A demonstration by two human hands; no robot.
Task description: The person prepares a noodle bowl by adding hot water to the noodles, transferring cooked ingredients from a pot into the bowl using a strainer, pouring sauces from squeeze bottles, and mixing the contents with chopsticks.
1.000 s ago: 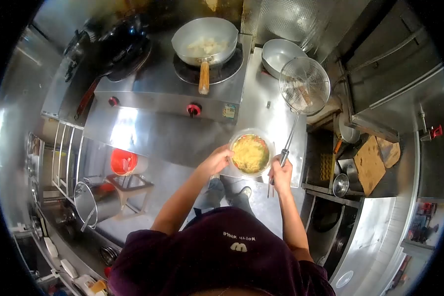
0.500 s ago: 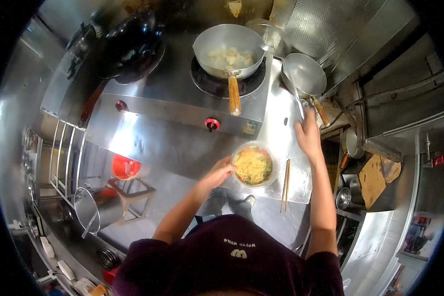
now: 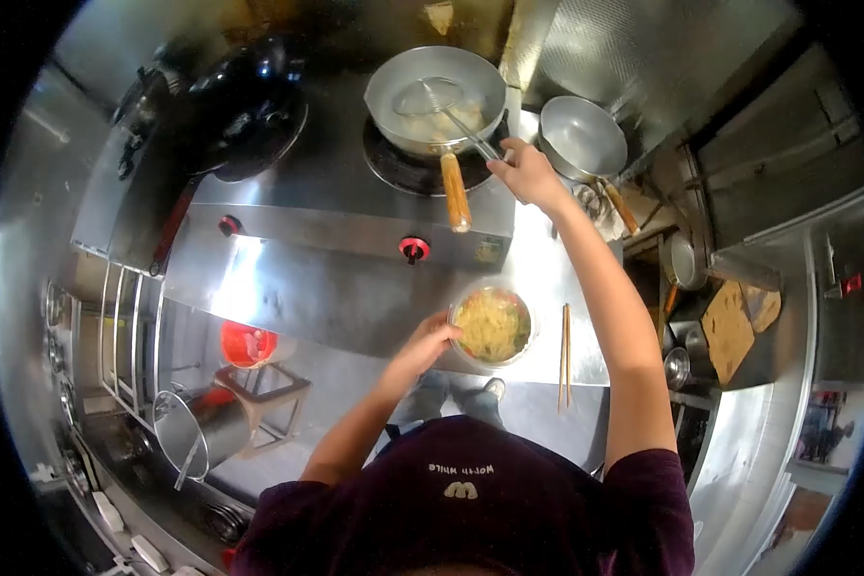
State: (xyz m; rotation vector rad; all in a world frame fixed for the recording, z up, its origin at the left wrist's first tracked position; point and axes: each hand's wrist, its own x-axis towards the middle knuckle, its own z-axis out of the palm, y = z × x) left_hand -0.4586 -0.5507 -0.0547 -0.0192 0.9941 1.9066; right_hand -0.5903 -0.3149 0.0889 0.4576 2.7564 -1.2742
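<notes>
My right hand [image 3: 530,175] is closed round the handle of a mesh strainer [image 3: 430,97]. The strainer's round head overlaps the inside of a deep grey saucepan [image 3: 384,88], where pale pieces of food [image 3: 422,125] lie at the bottom. This saucepan sits on the right burner, its wooden handle [image 3: 455,192] pointing towards me. Closer to my body, my left hand [image 3: 432,343] grips the left side of a clear round bowl [image 3: 534,331]. Yellow noodles [image 3: 490,322] fill the bowl, with red and green bits round their edge.
A pair of chopsticks [image 3: 565,357] lies on the metal counter right of the bowl. Behind my right hand stands a second saucepan [image 3: 586,134]. A black wok [image 3: 245,110] occupies the left burner. Down on the left are a red bucket [image 3: 245,344] and a stool [image 3: 280,396].
My right hand has moved up and left from beside the second saucepan, bringing the strainer over the saucepan on the burner. My left hand still holds the bowl in nearly the same place.
</notes>
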